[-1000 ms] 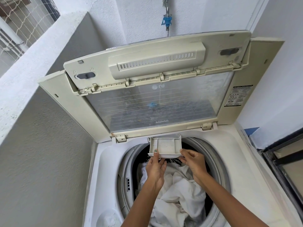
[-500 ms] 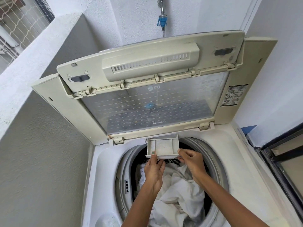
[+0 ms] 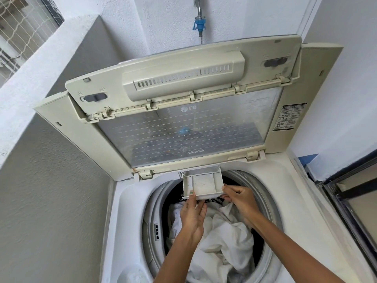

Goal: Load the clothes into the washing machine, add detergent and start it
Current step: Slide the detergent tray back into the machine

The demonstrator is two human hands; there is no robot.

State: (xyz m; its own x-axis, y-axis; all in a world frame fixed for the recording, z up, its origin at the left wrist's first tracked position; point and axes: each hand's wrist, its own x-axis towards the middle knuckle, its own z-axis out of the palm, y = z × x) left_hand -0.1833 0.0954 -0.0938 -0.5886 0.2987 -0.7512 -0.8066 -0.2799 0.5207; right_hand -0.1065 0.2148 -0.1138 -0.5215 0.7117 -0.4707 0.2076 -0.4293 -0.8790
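Observation:
A white top-loading washing machine (image 3: pixel 130 211) stands with its folding lid (image 3: pixel 183 127) raised upright. White clothes (image 3: pixel 222 237) fill the drum. A small white detergent drawer (image 3: pixel 204 183) sticks out from the back rim over the drum, and its compartments look bare. My left hand (image 3: pixel 192 216) holds the drawer's front left corner, thumb on top and fingers underneath. My right hand (image 3: pixel 238 198) pinches the drawer's front right corner.
A grey wall (image 3: pixel 51 201) runs close along the machine's left side. A blue tap (image 3: pixel 199 25) hangs on the white wall behind the lid. A dark window frame (image 3: pixel 350 193) borders the right side. A round whitish object (image 3: pixel 132 274) sits at the machine's front left.
Both hands keep hold of the drawer, which sits about where it was. The view has shifted slightly to the right.

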